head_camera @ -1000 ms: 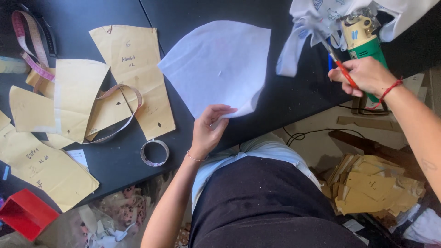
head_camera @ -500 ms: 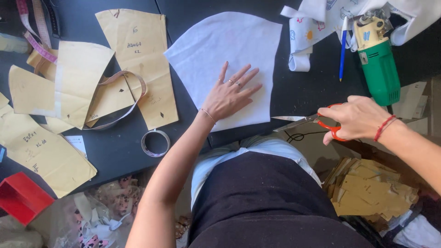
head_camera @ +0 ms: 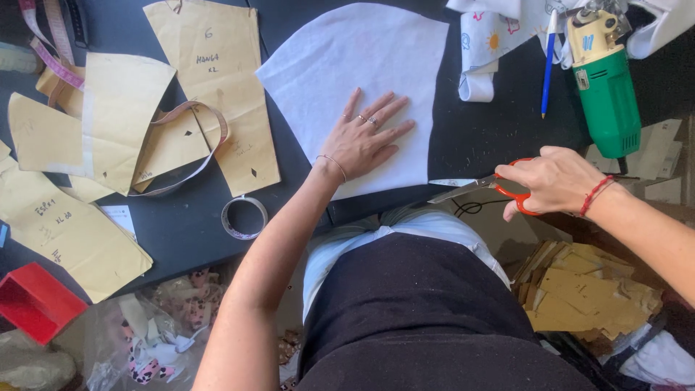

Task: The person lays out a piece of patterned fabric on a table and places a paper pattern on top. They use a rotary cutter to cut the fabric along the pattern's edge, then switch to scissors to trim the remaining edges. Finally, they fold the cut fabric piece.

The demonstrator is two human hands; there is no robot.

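A dark surface [head_camera: 181, 224] is filling most of the frame, and the white fabric piece [head_camera: 362, 65] is lying flat on it at upper centre, its lower edge reaching toward the near border of the surface. It is looking smooth and plain, with one rounded side at upper left and straighter cuts at right and bottom. The left hand [head_camera: 365, 137] is pressing down on its lower middle, palm flat and fingers spread wide, gripping nothing. The right hand [head_camera: 554, 181], at centre right, is closing around the red handles of the scissors [head_camera: 478, 187], whose blades are pointing left toward the fabric's lower right corner, only slightly parted. To cut well here, I would judge, the flat hand should be holding the cloth taut close to the cut line while the blades are entering squarely at the edge. Tan paper patterns [head_camera: 210, 87] are lying at upper left, a green power tool [head_camera: 604, 94] at upper right, a tape roll [head_camera: 244, 217] below the patterns.
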